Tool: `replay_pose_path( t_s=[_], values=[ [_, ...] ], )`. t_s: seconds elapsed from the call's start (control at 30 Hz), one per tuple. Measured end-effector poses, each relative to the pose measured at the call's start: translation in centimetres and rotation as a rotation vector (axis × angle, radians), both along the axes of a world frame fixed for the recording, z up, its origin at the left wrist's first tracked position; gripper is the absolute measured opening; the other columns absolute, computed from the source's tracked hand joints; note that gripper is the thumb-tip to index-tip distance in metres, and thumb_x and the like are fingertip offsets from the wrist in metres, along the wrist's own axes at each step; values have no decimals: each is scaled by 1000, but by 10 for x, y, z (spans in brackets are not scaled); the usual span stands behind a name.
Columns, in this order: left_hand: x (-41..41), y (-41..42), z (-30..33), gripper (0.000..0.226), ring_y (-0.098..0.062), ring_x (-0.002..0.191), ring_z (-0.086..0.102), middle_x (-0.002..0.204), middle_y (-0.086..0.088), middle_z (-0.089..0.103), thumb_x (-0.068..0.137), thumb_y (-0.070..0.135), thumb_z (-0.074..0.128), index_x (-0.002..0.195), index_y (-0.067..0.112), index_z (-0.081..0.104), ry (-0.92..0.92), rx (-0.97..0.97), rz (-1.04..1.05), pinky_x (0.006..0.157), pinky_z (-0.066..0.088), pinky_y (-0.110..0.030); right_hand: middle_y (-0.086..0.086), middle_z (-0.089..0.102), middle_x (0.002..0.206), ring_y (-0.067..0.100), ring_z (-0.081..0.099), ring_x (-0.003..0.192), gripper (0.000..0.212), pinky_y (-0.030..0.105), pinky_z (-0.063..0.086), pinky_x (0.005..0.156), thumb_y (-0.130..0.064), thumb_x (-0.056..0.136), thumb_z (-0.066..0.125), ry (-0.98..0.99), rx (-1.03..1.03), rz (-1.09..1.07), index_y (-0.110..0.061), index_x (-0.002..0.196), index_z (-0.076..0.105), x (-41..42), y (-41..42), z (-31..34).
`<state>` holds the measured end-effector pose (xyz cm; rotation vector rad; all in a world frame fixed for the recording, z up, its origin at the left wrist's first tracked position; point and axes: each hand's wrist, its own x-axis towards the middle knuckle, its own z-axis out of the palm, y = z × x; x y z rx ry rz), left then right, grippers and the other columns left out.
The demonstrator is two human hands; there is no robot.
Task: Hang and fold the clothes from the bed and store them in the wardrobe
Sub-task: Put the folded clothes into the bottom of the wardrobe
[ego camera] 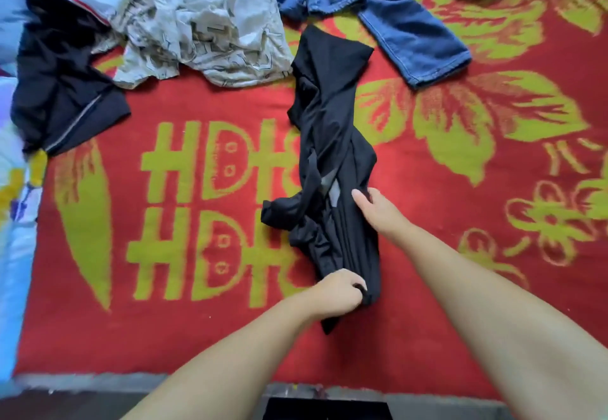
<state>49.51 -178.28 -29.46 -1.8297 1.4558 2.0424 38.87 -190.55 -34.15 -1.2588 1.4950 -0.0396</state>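
sorting out a twisted black garment [332, 143] on the bed — the fold has not yet started.

the left hand [339, 291] is curled tight round its near end; the right hand [378, 209] grips the right edge further up, thumb on top, other fingers tucked out of sight. the garment lies bunched on the red blanket [427, 337], running away to the far side — next it likely needs spreading flat.

one head-worn camera looks steeply down, close over the bed [197, 337].
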Motion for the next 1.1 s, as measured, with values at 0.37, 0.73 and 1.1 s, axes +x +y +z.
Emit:
replay_pose_path(
  t_s=[0.37,0.73,1.1],
  values=[
    [100,35,141,25,-12,83,65,94,-1,68,96,16,44,106,20,67,490,-1,846,70,51,-23,0,66,61,10,63,52,17,17,47,47,-8,97,51,-598,391,-246,-10,84,62,40,100,167],
    [78,71,245,18,9,95,60,101,19,66,92,27,65,107,35,59,271,-435,384,78,46,-7,-2,52,56,7,54,46,26,17,47,44,-9,96,48,-958,225,-437,-15,71,52,48,111,333],
    [92,40,337,19,-7,76,63,79,7,70,97,15,55,83,20,67,187,-894,786,67,48,-20,19,70,101,27,69,93,27,39,57,84,-21,100,47,-1354,159,-947,3,106,59,26,130,382]
  ],
)
